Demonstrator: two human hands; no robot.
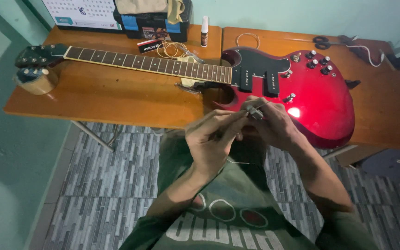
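Note:
A red electric guitar (318,99) lies flat on a wooden table (116,99), its neck (149,62) reaching left to a black headstock (40,54) that rests on a tape roll (35,81). No strings show on it. Both my hands are raised in front of the guitar body's near edge. My left hand (211,141) and my right hand (274,125) pinch a small metal part (254,112) between their fingertips. A thin wire runs from the part and another thin piece sticks out below my left hand.
At the table's back stand a black toolbox (156,21), a small bottle (204,32), coiled strings (172,48) and a calendar (82,14). Scissors (322,43) and a white cable (366,51) lie at the back right. Grey tiled floor lies below.

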